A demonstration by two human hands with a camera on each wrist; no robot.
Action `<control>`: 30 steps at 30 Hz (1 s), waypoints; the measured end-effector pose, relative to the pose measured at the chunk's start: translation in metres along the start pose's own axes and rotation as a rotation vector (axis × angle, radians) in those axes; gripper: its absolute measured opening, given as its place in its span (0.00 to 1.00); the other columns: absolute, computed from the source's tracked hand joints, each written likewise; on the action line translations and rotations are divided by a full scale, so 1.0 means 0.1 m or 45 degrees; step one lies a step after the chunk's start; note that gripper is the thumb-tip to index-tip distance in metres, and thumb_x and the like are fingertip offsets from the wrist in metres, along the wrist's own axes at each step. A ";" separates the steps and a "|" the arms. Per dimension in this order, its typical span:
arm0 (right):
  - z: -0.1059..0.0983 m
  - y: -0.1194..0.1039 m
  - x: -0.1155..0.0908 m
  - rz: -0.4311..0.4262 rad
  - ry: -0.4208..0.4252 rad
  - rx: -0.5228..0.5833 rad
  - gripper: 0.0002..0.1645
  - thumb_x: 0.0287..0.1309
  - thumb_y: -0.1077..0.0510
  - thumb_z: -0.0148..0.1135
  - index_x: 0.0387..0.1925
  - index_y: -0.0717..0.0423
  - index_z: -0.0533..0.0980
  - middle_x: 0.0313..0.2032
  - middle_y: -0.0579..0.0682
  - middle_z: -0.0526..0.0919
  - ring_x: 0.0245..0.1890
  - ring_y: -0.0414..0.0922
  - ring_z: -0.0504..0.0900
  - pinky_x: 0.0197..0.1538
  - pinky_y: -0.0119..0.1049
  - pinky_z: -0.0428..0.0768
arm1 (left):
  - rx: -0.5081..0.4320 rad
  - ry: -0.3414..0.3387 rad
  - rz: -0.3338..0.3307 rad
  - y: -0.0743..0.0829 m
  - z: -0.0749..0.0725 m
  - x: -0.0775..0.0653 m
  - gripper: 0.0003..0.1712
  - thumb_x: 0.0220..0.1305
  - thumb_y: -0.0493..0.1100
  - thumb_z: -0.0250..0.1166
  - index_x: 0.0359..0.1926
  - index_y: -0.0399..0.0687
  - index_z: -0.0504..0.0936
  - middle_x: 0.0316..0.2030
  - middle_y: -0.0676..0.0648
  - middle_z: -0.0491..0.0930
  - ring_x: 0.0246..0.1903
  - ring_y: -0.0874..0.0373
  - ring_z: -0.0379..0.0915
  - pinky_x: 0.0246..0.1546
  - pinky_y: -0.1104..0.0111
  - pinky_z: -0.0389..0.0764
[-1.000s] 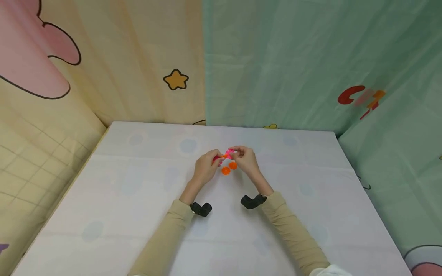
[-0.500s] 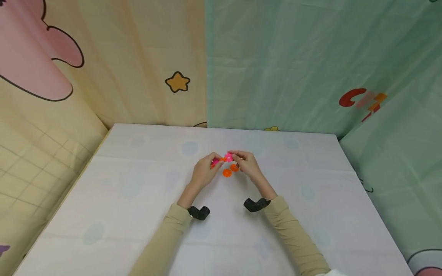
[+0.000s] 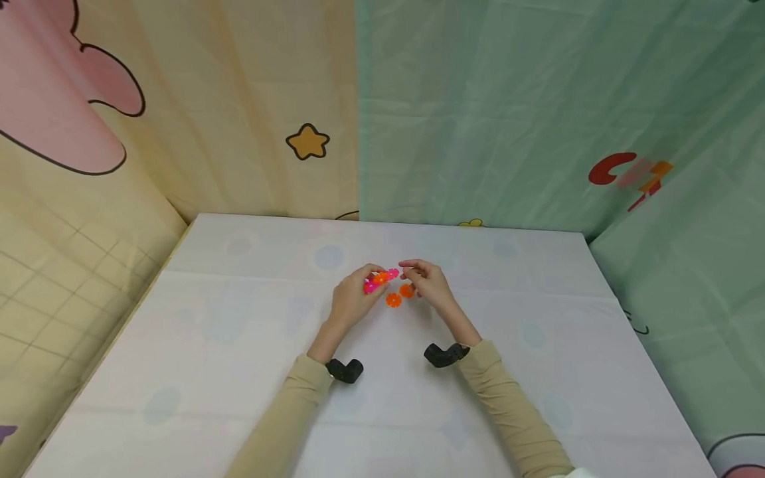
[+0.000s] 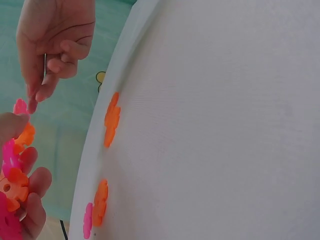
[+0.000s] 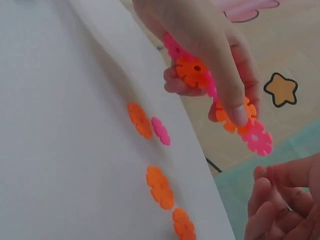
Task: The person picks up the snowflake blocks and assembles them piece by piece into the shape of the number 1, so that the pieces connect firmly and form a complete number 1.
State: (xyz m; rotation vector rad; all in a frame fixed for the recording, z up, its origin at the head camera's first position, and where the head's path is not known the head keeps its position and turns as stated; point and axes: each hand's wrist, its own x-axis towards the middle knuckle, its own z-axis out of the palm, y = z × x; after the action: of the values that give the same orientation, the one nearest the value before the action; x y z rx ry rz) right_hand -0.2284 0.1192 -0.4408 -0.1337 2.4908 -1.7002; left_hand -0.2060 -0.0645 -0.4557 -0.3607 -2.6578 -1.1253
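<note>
My left hand holds a chain of interlocking flower-shaped plastic discs, pink and orange by turns. Its thumb lies on an orange disc, and a pink disc sticks out past the fingertips at the chain's end. Just to the right of that end is my right hand, its thumb and forefinger tips close together with nothing visible between them. Below the hands, loose orange discs lie on the table. The right wrist view also shows a loose pink disc beside one of the orange ones.
The white-covered table spreads around both arms. Behind it hang a yellow curtain and a green curtain. Black camera mounts sit at both wrists.
My right fingers have let go of the pink end disc and drawn slightly right. In my left hand the chain has turned, so more of the disc faces show.
</note>
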 end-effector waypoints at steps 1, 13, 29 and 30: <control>-0.01 0.01 0.00 -0.004 0.005 -0.018 0.17 0.67 0.57 0.53 0.55 0.57 0.76 0.41 0.59 0.82 0.32 0.61 0.75 0.26 0.29 0.73 | -0.001 0.004 -0.003 0.00 0.00 0.00 0.18 0.59 0.49 0.69 0.49 0.51 0.80 0.41 0.47 0.85 0.35 0.54 0.79 0.34 0.65 0.80; -0.03 0.19 0.06 0.032 0.047 -0.237 0.18 0.60 0.60 0.61 0.52 0.57 0.78 0.43 0.58 0.82 0.23 0.46 0.76 0.26 0.28 0.75 | -0.068 0.021 -0.063 -0.02 -0.03 0.00 0.14 0.65 0.47 0.64 0.50 0.52 0.78 0.15 0.51 0.63 0.13 0.60 0.55 0.16 0.72 0.55; 0.00 0.26 0.09 0.076 -0.029 -0.441 0.22 0.53 0.57 0.69 0.51 0.58 0.79 0.46 0.56 0.83 0.42 0.49 0.79 0.45 0.39 0.78 | -0.074 0.001 -0.071 0.00 -0.07 0.00 0.13 0.66 0.48 0.63 0.49 0.52 0.80 0.30 0.50 0.79 0.21 0.59 0.65 0.21 0.73 0.65; 0.00 0.26 0.09 0.080 -0.033 -0.456 0.22 0.53 0.57 0.69 0.51 0.58 0.79 0.47 0.56 0.83 0.45 0.50 0.79 0.48 0.41 0.78 | -0.076 0.003 -0.071 0.00 -0.07 0.00 0.13 0.66 0.48 0.62 0.49 0.52 0.80 0.33 0.50 0.81 0.22 0.59 0.67 0.22 0.73 0.67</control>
State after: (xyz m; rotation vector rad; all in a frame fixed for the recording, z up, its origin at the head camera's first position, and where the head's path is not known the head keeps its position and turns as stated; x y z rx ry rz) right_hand -0.2377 0.1272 -0.4656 -0.1070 2.7222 -1.2073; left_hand -0.2051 -0.0699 -0.4508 -0.2971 -2.6524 -1.2231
